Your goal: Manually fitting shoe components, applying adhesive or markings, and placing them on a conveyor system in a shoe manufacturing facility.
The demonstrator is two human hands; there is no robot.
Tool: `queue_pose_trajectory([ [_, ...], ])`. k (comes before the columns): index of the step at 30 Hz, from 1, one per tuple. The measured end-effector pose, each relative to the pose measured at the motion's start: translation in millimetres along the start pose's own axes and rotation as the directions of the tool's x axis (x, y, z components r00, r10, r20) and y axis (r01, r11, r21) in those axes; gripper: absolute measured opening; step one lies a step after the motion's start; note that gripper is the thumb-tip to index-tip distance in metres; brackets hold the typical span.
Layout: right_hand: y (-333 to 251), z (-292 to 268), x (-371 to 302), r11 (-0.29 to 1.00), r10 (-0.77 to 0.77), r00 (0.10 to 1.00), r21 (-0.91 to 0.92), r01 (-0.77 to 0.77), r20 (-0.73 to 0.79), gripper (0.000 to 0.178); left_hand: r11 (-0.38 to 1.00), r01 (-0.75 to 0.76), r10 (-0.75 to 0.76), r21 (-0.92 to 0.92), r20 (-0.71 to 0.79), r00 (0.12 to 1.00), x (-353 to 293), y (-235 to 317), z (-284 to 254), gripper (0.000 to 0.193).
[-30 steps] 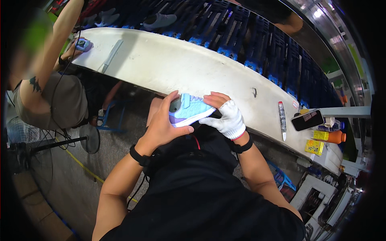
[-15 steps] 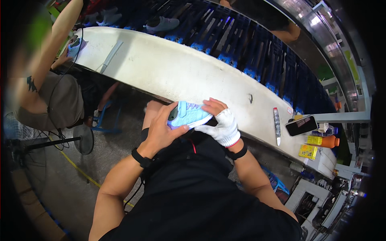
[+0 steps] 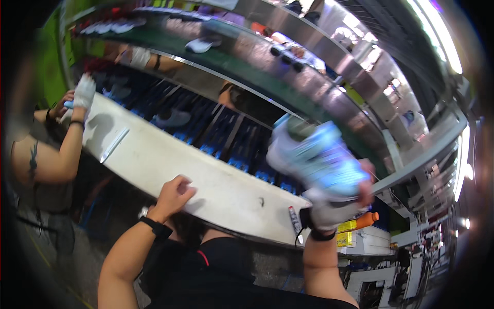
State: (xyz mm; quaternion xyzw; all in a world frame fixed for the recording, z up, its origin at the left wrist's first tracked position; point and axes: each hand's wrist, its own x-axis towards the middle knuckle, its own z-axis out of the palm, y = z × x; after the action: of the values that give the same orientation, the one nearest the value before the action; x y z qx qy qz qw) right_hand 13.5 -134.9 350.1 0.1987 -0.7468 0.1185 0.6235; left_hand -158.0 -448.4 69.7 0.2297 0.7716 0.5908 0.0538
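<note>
A light blue sneaker (image 3: 324,157) with a pale sole is lifted high at the right, smeared by motion. My right hand (image 3: 334,206), in a white glove with bare fingertips, grips it by one end. Bare and empty, my left hand (image 3: 175,196) hovers over the near edge of the white worktable (image 3: 226,193). Its fingers are loosely bent, with a gap between thumb and forefinger. A marker-like stick (image 3: 295,225) with a red end lies on the table just left of my right wrist.
Beyond the table runs a dark blue-slatted conveyor carrying a shoe (image 3: 172,118). Above it, a green belt (image 3: 231,64) bears another shoe (image 3: 200,46). A grey stick (image 3: 114,146) lies at the table's left, near a co-worker's gloved hand (image 3: 85,91). An orange bottle (image 3: 366,220) and yellow boxes (image 3: 345,239) stand right.
My left hand has let go of the sneaker and moved left. My right hand has raised the sneaker up and to the right. The view has tilted up, showing the upper belt.
</note>
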Motion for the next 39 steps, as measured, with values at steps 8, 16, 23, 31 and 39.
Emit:
queue_pose_trajectory([
  [8, 155, 9, 221, 0.770, -0.202, 0.971, -0.633, 0.077, -0.127, 0.063, 0.973, -0.082, 0.113, 0.217, -0.136, 0.984, -3, 13, 19, 0.018],
  [16, 171, 131, 86, 0.919, 0.291, 0.805, -0.386, -0.085, 0.517, 0.047, 0.927, -0.075, 0.049, 0.367, 0.079, 0.996, 12, 16, 6, 0.022],
  [23, 141, 203, 88, 0.817, 0.549, 0.579, -0.532, -0.222, 0.603, 0.064, 0.763, -0.189, 0.098, 0.618, 0.179, 0.979, 146, 25, -28, 0.043],
  [31, 143, 192, 88, 0.771, 0.617, 0.579, -0.556, -0.310, 0.533, 0.050, 0.447, -0.264, 0.139, 0.855, 0.225, 0.964, 327, -58, -46, 0.067],
  [39, 145, 198, 87, 0.769, 0.626, 0.572, -0.545, -0.335, 0.531, 0.049, 0.192, -0.167, -0.141, 0.967, 0.195, 0.971, 354, -90, -48, 0.054],
])
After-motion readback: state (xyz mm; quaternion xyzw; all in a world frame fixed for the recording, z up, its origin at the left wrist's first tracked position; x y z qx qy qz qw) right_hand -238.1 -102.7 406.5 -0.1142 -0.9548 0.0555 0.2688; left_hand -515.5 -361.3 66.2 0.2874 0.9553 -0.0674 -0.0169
